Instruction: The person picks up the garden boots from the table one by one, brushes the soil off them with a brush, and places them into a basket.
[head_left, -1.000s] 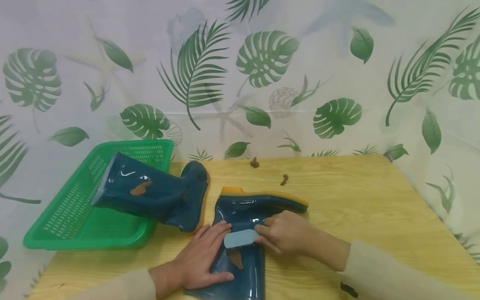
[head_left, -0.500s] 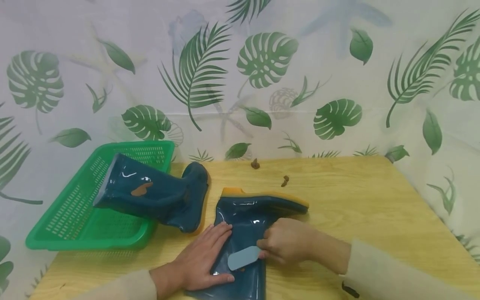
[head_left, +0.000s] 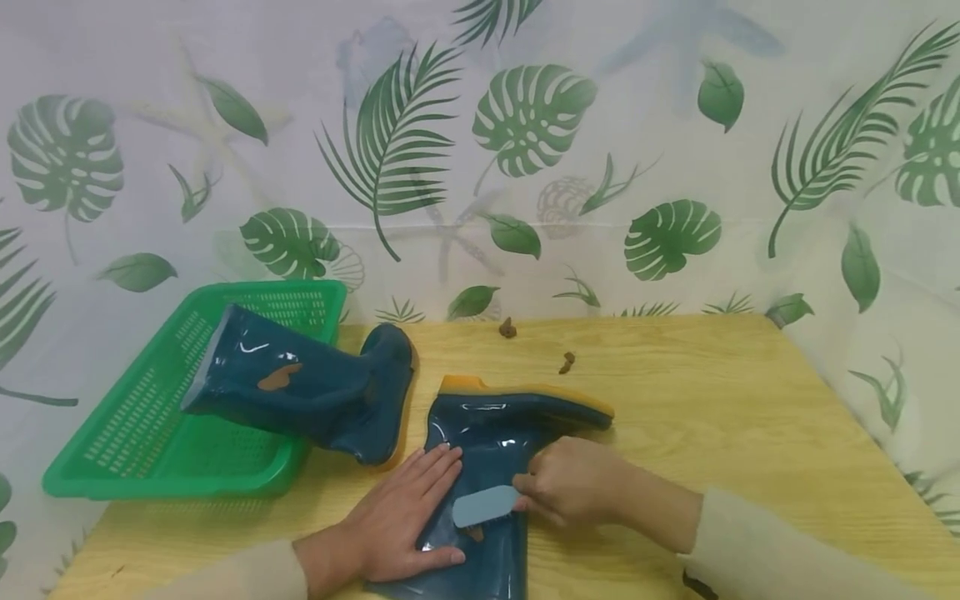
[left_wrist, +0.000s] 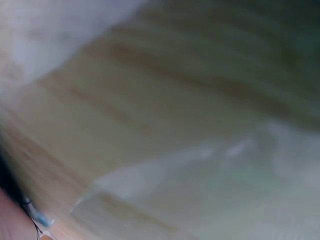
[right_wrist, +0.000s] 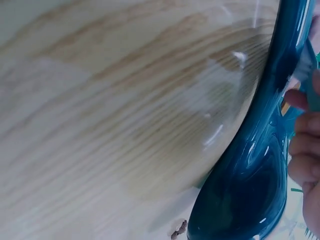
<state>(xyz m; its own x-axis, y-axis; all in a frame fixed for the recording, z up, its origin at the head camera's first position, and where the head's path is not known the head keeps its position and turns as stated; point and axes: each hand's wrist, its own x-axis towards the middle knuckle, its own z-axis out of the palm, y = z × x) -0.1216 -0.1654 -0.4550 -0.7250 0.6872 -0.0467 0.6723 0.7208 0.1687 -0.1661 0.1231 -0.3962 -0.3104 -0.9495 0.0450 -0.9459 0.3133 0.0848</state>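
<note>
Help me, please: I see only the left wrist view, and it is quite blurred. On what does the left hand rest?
Observer: The left hand rests on a dark blue boot.
Operator: Thank you. And what does the right hand hold, if it holds something?
Observer: The right hand grips a light blue brush.
Operator: Could you say also if some brown mark is visible near this brush?
Observer: Yes, a brown patch shows on the boot, right at the brush's lower edge in the head view.
</note>
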